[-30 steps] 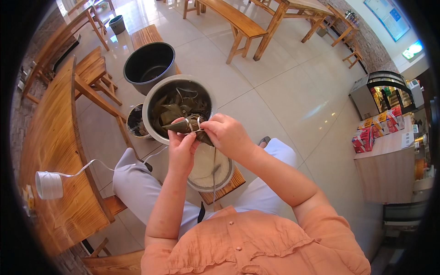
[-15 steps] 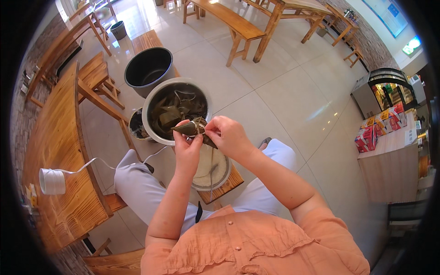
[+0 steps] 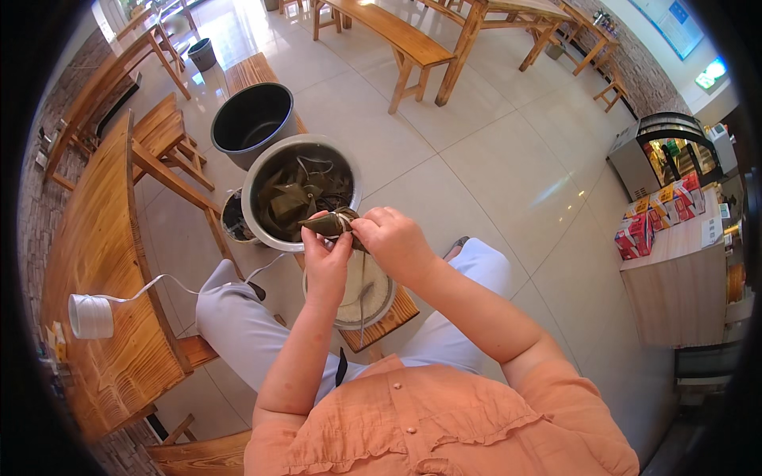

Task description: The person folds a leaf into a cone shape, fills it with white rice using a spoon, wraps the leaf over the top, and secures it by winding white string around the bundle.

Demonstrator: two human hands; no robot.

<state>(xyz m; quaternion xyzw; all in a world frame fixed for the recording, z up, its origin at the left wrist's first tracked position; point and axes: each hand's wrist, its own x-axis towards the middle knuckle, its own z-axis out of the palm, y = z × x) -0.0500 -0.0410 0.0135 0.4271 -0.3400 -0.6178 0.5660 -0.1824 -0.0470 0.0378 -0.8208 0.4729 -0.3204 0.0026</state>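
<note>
A green leaf-wrapped rice dumpling [image 3: 321, 225], pointed at its left end, lies in my left hand [image 3: 324, 262], thumb and fingers closed round it from below. Pale string crosses the wrap near its right end. There my right hand [image 3: 394, 244] pinches, apparently on the string; its fingertips are partly hidden. Just beyond, a metal basin [image 3: 255, 226] holds loose wet-looking leaves [image 3: 287, 198]. Below my hands stands a bowl [image 3: 388, 303] of white rice [image 3: 373, 278], with a thin strand hanging over it.
A spool [image 3: 91, 316] of white string lies on the wooden table [image 3: 119, 365] at left, its string [image 3: 176, 280] trailing across my knee. A black tub [image 3: 252, 127] stands behind the basin on a wooden bench [image 3: 381, 329]. Boxes [image 3: 659, 208] sit on a counter at right.
My right hand has turned slightly, and its fingers have drawn in closer to the dumpling's right end. The left hand keeps its hold. The whole view has shifted slightly.
</note>
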